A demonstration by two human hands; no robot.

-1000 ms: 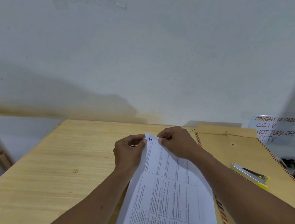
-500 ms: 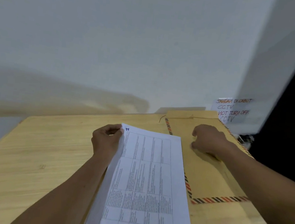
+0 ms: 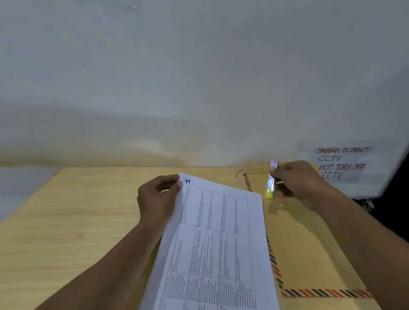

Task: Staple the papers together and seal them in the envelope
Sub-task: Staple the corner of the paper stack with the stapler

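two hands are busy from where i watch; my left hand (image 3: 158,200) pinches the top left corner of the papers (image 3: 217,258), white printed sheets with ruled tables, their count unclear to me; my right hand (image 3: 299,182) grips one stapler (image 3: 272,180), blurred, silver with a yellow end, raised upright just above one brown envelope (image 3: 314,256); striped along its border, the envelope lies flat on the pale wooden table (image 3: 50,226), partly under the papers.
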